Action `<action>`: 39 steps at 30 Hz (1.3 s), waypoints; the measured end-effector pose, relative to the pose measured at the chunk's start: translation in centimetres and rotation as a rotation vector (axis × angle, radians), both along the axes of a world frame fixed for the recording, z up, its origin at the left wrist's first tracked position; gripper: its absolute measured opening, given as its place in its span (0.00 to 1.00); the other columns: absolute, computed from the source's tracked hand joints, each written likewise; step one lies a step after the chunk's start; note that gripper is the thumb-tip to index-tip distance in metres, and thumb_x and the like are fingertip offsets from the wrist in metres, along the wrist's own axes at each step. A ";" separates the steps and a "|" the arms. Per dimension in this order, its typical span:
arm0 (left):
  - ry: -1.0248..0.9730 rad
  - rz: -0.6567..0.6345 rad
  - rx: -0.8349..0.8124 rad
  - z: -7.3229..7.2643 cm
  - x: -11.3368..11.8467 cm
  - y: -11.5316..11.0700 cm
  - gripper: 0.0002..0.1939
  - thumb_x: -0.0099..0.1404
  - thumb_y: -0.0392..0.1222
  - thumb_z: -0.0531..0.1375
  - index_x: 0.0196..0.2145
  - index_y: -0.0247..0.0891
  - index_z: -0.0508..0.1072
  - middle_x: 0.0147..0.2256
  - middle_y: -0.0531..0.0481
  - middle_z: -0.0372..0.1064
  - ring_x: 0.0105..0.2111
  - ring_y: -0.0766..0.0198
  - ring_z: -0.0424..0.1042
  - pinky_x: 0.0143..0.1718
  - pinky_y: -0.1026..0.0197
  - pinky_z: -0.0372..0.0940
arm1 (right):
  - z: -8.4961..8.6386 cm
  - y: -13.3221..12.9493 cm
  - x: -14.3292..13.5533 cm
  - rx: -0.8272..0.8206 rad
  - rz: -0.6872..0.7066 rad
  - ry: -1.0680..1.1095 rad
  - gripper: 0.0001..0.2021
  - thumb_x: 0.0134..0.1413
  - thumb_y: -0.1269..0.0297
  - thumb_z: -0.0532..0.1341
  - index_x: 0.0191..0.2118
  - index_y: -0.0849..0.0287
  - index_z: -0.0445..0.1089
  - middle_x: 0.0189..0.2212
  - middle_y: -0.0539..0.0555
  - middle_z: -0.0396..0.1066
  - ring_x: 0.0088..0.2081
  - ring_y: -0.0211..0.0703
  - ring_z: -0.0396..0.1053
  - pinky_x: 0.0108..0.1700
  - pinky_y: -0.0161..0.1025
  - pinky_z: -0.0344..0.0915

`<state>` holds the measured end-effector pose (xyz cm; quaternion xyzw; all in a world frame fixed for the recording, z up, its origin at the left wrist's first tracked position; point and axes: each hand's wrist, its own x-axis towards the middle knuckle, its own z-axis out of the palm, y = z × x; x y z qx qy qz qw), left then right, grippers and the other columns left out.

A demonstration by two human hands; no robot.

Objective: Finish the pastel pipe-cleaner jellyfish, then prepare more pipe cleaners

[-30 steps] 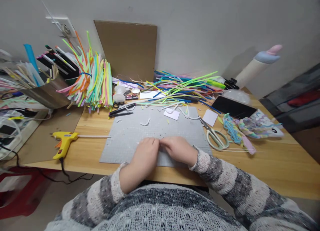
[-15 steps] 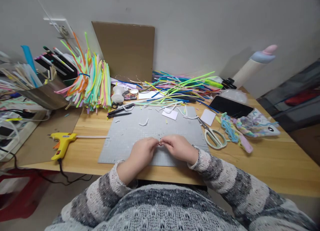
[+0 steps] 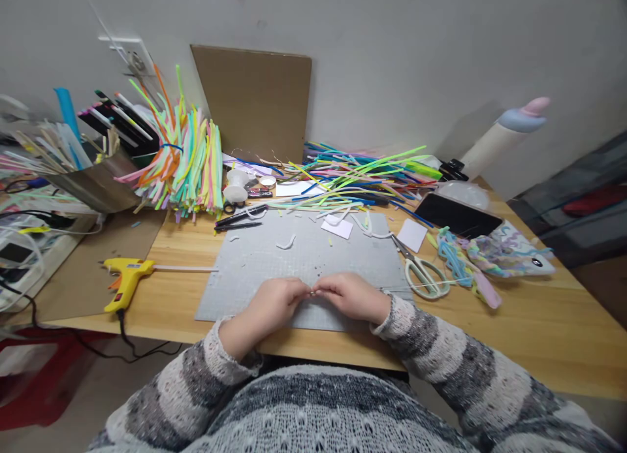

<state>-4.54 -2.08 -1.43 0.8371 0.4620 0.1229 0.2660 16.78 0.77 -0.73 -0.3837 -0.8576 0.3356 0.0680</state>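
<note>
Over the grey cutting mat [image 3: 255,264], my left hand [image 3: 277,301] and my right hand [image 3: 350,296] meet fingertip to fingertip in closed pinches. A tiny shiny bit shows between them, too small to name. From beside my right wrist a thin pale wire or thread [image 3: 421,285] runs right across the scissors [image 3: 425,277]; whether it is the same piece I pinch cannot be seen. Short white pipe cleaner scraps [image 3: 287,243] lie on the mat, near a white card [image 3: 337,227] and dark crumbs.
A yellow glue gun [image 3: 128,280] with its cable lies left. Behind are a bundle of pipe cleaners [image 3: 196,159], loose pipe cleaners [image 3: 362,172], spools [image 3: 236,187] and a cardboard sheet [image 3: 255,100]. At right are a phone [image 3: 458,215] and a fluffy pastel piece [image 3: 509,250].
The view has shifted slightly. My hands stay together in a pinch, with the fingertips a little flatter. The thin strand at the right now shows clearly over the scissors.
</note>
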 end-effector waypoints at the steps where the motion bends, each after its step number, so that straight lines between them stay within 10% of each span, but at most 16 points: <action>1: 0.014 0.013 0.014 0.3 -0.4 0.1 0.12 0.68 0.34 0.53 0.39 0.39 0.77 0.37 0.48 0.77 0.37 0.60 0.74 0.38 0.61 0.64 | 0.2 0.2 0.3 0.012 -0.002 0.000 0.12 0.62 0.68 0.55 0.42 0.57 0.76 0.40 0.55 0.78 0.41 0.43 0.74 0.41 0.37 0.63; 9: 0.207 0.004 0.109 2.6 0.2 1.2 0.11 0.68 0.34 0.52 0.39 0.37 0.75 0.36 0.45 0.74 0.37 0.57 0.72 0.38 0.57 0.64 | 0.4 0.6 1.0 0.063 -0.087 0.039 0.13 0.62 0.69 0.54 0.42 0.56 0.76 0.41 0.53 0.78 0.43 0.44 0.74 0.44 0.39 0.64; 16: 0.177 0.009 0.148 1.6 4.1 2.6 0.11 0.69 0.38 0.52 0.36 0.34 0.74 0.36 0.43 0.73 0.36 0.56 0.72 0.37 0.56 0.65 | -0.2 0.5 0.8 0.031 -0.225 0.068 0.13 0.62 0.65 0.53 0.35 0.58 0.75 0.33 0.54 0.78 0.35 0.42 0.73 0.36 0.35 0.61; 24: -0.089 0.001 0.026 0.1 2.7 3.3 0.10 0.68 0.40 0.55 0.32 0.36 0.75 0.30 0.48 0.73 0.33 0.63 0.71 0.35 0.63 0.61 | -0.8 0.8 0.9 -0.078 -0.160 0.213 0.12 0.63 0.66 0.53 0.36 0.59 0.75 0.33 0.53 0.77 0.35 0.41 0.72 0.38 0.35 0.62; 39: 0.050 0.006 0.040 0.5 2.2 3.6 0.12 0.70 0.42 0.52 0.35 0.37 0.73 0.34 0.47 0.74 0.35 0.58 0.72 0.36 0.58 0.64 | -0.6 1.1 1.2 0.076 -0.157 -0.011 0.12 0.63 0.66 0.53 0.41 0.54 0.75 0.39 0.53 0.78 0.41 0.45 0.74 0.41 0.38 0.64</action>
